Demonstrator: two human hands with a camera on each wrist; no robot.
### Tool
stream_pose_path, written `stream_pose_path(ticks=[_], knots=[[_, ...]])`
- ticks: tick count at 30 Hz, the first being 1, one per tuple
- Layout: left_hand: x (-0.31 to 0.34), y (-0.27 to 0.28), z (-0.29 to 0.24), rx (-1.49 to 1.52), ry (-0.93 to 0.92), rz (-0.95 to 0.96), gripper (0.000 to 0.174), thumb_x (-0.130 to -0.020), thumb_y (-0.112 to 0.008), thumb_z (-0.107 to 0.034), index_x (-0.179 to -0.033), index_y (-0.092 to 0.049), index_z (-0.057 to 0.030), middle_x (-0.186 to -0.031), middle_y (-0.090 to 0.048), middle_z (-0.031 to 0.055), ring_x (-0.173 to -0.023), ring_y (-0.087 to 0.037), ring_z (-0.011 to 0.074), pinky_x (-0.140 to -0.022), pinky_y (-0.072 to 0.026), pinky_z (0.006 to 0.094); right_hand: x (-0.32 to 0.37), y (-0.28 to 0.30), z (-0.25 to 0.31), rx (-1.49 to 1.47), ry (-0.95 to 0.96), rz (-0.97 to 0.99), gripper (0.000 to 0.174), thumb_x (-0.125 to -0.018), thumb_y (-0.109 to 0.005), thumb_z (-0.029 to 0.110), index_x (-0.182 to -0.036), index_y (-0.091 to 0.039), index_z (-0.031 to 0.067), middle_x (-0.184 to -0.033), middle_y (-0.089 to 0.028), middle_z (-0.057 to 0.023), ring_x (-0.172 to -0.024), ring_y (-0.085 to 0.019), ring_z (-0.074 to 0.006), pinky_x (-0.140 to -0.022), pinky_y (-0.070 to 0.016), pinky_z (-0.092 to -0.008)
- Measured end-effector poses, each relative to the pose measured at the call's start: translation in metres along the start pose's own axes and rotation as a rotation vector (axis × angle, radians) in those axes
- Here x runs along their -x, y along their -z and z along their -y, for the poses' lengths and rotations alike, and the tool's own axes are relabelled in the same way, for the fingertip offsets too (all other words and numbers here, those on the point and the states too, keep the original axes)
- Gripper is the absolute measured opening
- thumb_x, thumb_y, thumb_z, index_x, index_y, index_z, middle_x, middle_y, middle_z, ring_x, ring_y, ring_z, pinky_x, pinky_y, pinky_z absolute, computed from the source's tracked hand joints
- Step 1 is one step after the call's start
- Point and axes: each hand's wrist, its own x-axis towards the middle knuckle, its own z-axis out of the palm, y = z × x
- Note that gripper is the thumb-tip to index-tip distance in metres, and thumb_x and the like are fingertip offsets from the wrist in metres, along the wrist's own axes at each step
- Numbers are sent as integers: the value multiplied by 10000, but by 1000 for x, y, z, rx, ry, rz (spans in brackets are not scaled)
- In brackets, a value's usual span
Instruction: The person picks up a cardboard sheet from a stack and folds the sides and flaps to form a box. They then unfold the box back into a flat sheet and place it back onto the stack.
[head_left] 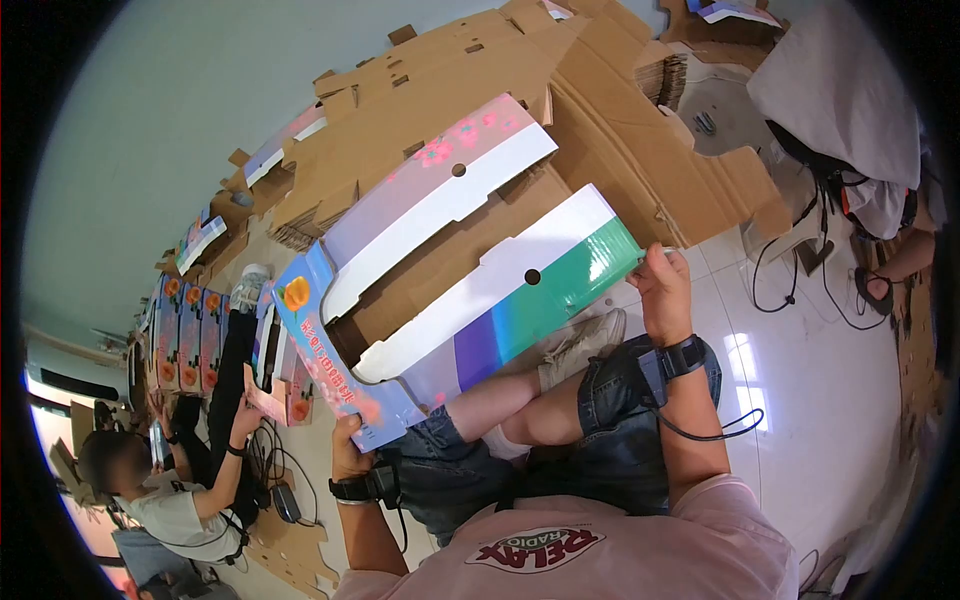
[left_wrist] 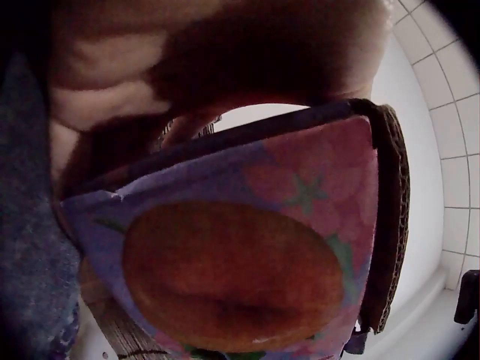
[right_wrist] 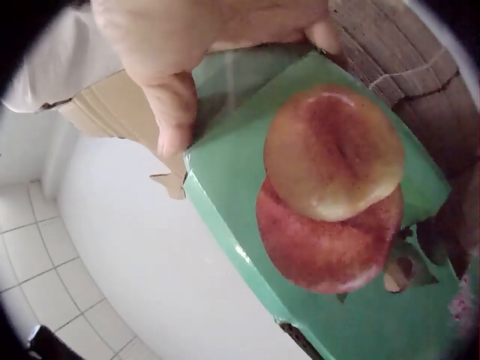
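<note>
A printed cardboard fruit box (head_left: 480, 310) is tilted over the person's lap, its long top slot showing the brown inside. At its lower left corner, beside the blue end panel (head_left: 325, 350) with the orange fruit print, the left hand (head_left: 350, 452) grips the edge. The right hand (head_left: 665, 290) holds the green corner at the box's other end. Seen from the right wrist, the thumb (right_wrist: 176, 112) lies along the edge of a green panel (right_wrist: 232, 180) printed with two peaches. The left wrist view shows a fruit-printed panel (left_wrist: 232, 277) close under the left hand (left_wrist: 225, 52).
Stacked flat brown cardboard (head_left: 640, 130) lies just beyond the box. Several finished-looking printed boxes (head_left: 185, 330) stand at the left, near another person (head_left: 190, 510) handling a box piece. Black cables (head_left: 830, 260) trail over the white tiled floor (head_left: 745, 330) at right.
</note>
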Motion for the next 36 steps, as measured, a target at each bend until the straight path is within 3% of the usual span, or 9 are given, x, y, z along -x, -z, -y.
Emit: stream_pose_path(ticks=[6,8,18,21,23,26,30,32,36], knots=[[-2,9,2,-23,29,10,549,-717,-708,-292,-1174,-532,-44,-1026,-620,60,-942,-621,204,-851,-506,333,6,-23,5,156,72,-136,352,-891,-688,387,-942,-605,48,-876,-667,-54,-792,-636,-134,-720,-498,-284],[-5,22,7,-27,23,33,555,-738,-714,-316,-1188,-537,-43,-1051,-633,63,-963,-632,214,-853,-528,354,8,-30,7,156,105,-235,354,-873,-726,327,-928,-637,-10,-871,-669,-70,-761,-626,-142,-714,-507,-280],[-4,15,6,23,-16,16,494,-740,-731,-290,-1139,-574,-45,-1028,-659,58,-927,-655,222,-861,-537,365,8,-27,5,154,128,-256,326,-873,-732,294,-922,-634,-13,-846,-670,-73,-748,-627,-135,-694,-508,-273],[-4,18,3,14,15,62,505,-733,-732,-285,-1148,-570,-46,-1035,-657,59,-931,-654,223,-865,-537,370,8,-23,6,161,125,-258,347,-881,-709,348,-915,-637,10,-831,-672,-66,-723,-628,-135,-677,-500,-272],[-5,17,5,10,18,22,535,-714,-717,-285,-1160,-550,-41,-1022,-642,69,-924,-644,223,-845,-532,358,3,-8,8,142,16,-156,326,-918,-631,394,-931,-611,69,-873,-672,-46,-816,-661,-179,-745,-525,-315],[-6,19,5,-14,29,5,571,-693,-704,-284,-1177,-527,-37,-1009,-626,78,-918,-634,224,-826,-527,348,0,-21,11,-88,-37,-253,284,-895,-631,341,-946,-625,62,-866,-658,-35,-774,-638,-147,-687,-491,-304],[-4,17,4,-46,1,23,553,-712,-723,-328,-1158,-560,-45,-1016,-655,68,-926,-656,239,-844,-549,382,-3,-11,11,-116,-112,-213,212,-868,-629,268,-956,-617,75,-883,-652,-29,-795,-630,-157,-704,-497,-323],[-6,30,9,-57,6,11,558,-714,-717,-335,-1162,-558,-43,-1015,-654,69,-923,-657,240,-842,-550,383,-5,0,13,-91,-200,-104,171,-859,-605,224,-925,-609,65,-873,-666,-71,-881,-649,-221,-784,-529,-406],[-7,33,7,-28,56,28,637,-691,-705,-271,-1250,-494,-50,-1054,-619,79,-961,-631,234,-848,-523,361,-3,-3,10,-67,-140,-188,174,-812,-658,232,-908,-626,91,-868,-659,-30,-742,-612,-172,-686,-491,-328]])
